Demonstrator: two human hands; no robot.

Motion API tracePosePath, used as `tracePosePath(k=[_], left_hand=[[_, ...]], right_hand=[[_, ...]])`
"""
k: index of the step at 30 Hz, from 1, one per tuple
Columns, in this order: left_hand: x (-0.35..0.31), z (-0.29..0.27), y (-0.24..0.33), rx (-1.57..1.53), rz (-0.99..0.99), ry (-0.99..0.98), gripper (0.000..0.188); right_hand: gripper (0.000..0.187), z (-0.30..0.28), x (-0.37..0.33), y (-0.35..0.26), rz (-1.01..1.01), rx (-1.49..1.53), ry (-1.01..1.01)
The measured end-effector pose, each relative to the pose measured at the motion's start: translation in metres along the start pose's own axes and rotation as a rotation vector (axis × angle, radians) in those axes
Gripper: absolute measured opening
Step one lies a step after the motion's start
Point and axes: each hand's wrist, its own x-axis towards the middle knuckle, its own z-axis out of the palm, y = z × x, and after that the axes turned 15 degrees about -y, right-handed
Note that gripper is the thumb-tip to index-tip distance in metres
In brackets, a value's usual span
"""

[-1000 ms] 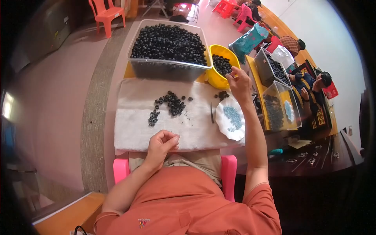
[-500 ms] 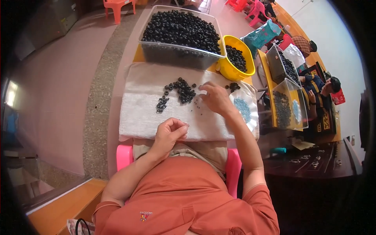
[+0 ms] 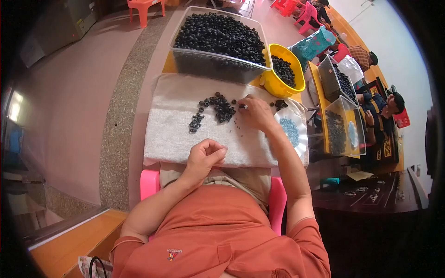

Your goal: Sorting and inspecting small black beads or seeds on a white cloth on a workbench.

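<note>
Right hand (image 3: pixel 256 112): moved from over the rounded yellow plastic tub (image 3: pixel 279 88) to the white cloth (image 3: pixel 171 134); fingers bent, tips at a dark round bead (image 3: pixel 242 106), whether gripped I cannot tell.
Left hand (image 3: pixel 204 160): curled over the cloth's near edge, thumb against forefinger; cannot tell whether it pinches anything.
Loose black beads (image 3: pixel 223 112): heaped on the cloth, left of the right hand.
White scalloped dish (image 3: pixel 301 139): right of that hand, holding tiny pale-blue beads (image 3: pixel 289 129).
Clear rectangular plastic box (image 3: pixel 208 65): beyond the cloth, beside the tub.
</note>
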Motion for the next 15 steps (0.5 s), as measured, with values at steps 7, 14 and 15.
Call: tracePosePath(k=[7, 14, 15], left_hand=[[0.0, 0.001, 0.001, 0.008, 0.008, 0.003, 0.01], [0.0, 0.0, -0.002, 0.002, 0.007, 0.009, 0.01], [0.0, 0.0, -0.002, 0.004, 0.006, 0.007, 0.01]], right_hand=[[0.03, -0.004, 0.008, -0.005, -0.026, -0.006, -0.012], [0.033, -0.003, 0.015, -0.014, -0.038, 0.0, 0.014], [0.033, -0.003, 0.016, -0.015, -0.04, 0.0, 0.013]])
